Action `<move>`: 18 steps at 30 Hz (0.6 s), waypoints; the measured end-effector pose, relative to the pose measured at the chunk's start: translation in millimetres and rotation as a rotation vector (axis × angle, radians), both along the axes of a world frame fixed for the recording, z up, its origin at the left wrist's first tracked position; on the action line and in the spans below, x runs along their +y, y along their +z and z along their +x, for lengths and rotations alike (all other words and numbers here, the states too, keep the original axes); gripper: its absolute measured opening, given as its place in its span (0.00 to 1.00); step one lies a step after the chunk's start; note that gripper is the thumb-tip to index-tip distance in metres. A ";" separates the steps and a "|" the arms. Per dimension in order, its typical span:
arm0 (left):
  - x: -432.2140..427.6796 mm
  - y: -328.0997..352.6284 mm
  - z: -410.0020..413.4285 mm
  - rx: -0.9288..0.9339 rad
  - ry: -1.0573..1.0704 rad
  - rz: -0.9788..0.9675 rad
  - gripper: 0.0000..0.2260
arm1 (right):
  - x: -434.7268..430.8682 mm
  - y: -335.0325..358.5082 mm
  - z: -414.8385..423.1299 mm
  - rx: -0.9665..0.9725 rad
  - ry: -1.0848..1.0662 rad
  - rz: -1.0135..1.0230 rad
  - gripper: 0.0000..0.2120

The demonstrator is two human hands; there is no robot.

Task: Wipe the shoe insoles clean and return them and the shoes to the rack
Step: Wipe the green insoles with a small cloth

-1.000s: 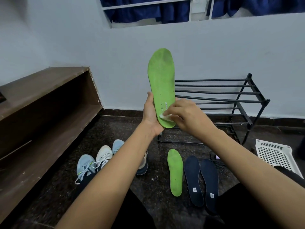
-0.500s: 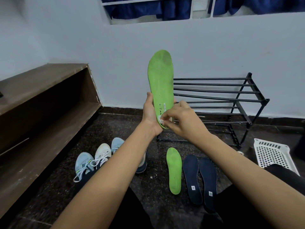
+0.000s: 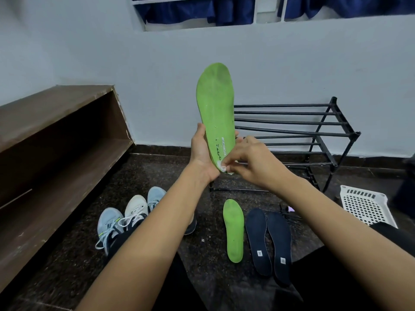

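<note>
Pale wall (image 3: 292, 63), dark speckled floor (image 3: 67, 265) (wooden shelf (image 3: 56, 104) left).

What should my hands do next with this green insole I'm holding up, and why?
Probably slide the white wipe up the held green insole toward its toe. The right hand pinches the wipe down at the heel end, where the left hand grips the insole upright, and a dark smudge shows near the toe.
</note>
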State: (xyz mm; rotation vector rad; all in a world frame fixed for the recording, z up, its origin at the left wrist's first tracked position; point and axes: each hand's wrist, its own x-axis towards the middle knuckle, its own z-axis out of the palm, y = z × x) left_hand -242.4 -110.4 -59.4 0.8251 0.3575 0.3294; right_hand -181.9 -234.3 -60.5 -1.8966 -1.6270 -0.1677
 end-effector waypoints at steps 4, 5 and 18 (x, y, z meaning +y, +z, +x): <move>-8.0 -0.4 7.0 0.006 -0.059 -0.019 0.38 | -9.1 1.2 12.2 -0.315 -0.017 0.001 0.07; -10.4 -0.9 9.3 -0.004 -0.066 -0.038 0.38 | -11.1 0.7 15.0 -0.440 -0.084 0.015 0.07; -31.5 2.8 20.6 0.004 -0.055 -0.013 0.34 | -20.1 7.8 6.1 0.050 -0.131 0.115 0.04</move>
